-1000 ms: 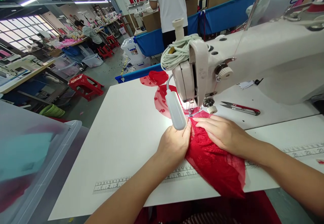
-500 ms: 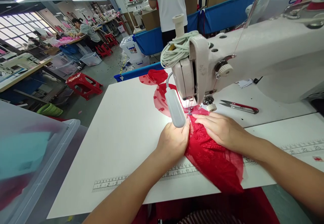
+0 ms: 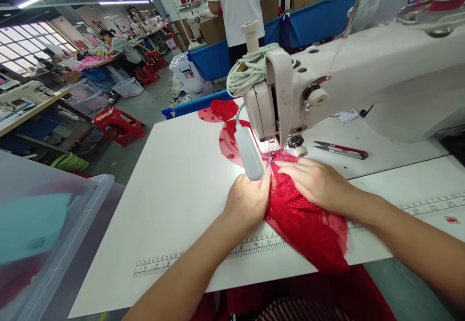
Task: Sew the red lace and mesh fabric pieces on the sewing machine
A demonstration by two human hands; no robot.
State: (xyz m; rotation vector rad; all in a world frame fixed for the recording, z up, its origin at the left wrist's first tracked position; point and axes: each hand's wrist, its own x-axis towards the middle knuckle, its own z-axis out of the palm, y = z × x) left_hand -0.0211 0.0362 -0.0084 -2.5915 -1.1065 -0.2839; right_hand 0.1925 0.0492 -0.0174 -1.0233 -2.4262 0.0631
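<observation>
Red lace fabric (image 3: 301, 219) runs from under the presser foot of a white sewing machine (image 3: 348, 79) toward the table's front edge. My left hand (image 3: 247, 197) grips the fabric's left edge just in front of the needle, fingertips partly behind a grey lamp (image 3: 250, 154). Lying flat on the fabric to the right of the needle, my right hand (image 3: 317, 180) has its fingers stretched out. More sheer red fabric (image 3: 230, 142) with small motifs lies behind the foot.
Thread snips (image 3: 341, 150) lie on the white table (image 3: 174, 180), right of the needle. A printed ruler (image 3: 254, 246) crosses its front. A clear plastic bin (image 3: 90, 214) stands at the left. Beyond are a red stool (image 3: 119, 125) and a standing person (image 3: 240, 6).
The whole view has shifted slightly. Both hands and the fabric keep nearly the same places at the needle.
</observation>
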